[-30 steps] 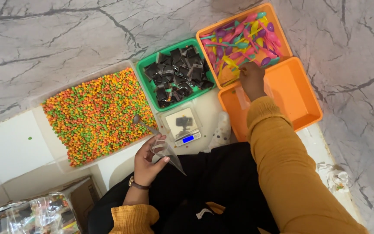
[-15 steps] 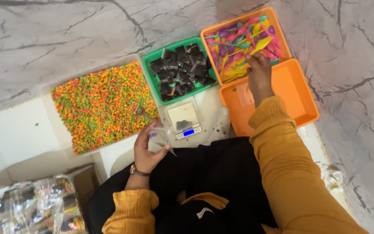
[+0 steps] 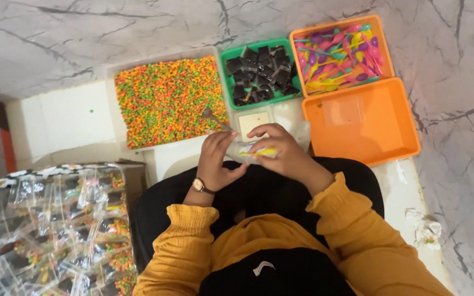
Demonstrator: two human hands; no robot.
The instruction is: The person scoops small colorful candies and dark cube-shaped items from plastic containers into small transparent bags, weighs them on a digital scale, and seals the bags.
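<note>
Both hands meet over my lap, just below a small white scale [image 3: 253, 121]. My left hand [image 3: 216, 159] holds a small clear plastic pouch [image 3: 246, 151] from the left. My right hand [image 3: 281, 151] pinches a yellow plastic spoon [image 3: 259, 152] at the pouch's mouth. Behind them stands a clear tray of orange, green and yellow candy beads [image 3: 165, 101] with a metal scoop [image 3: 215, 118] lying at its near right corner. A green tray of dark square packets [image 3: 259, 74] and an orange tray of coloured plastic spoons [image 3: 341, 52] sit further right.
An empty orange tray [image 3: 363, 123] lies right of my hands. A box of filled clear pouches [image 3: 56, 225] is at my lower left. A crumpled white wrapper [image 3: 426, 227] lies on the marble floor at the right. White tiles [image 3: 64, 118] border the candy tray.
My right hand left the spoon tray and came back to the pouch with a yellow spoon. My left hand shifted right with the pouch. The camera view moved closer.
</note>
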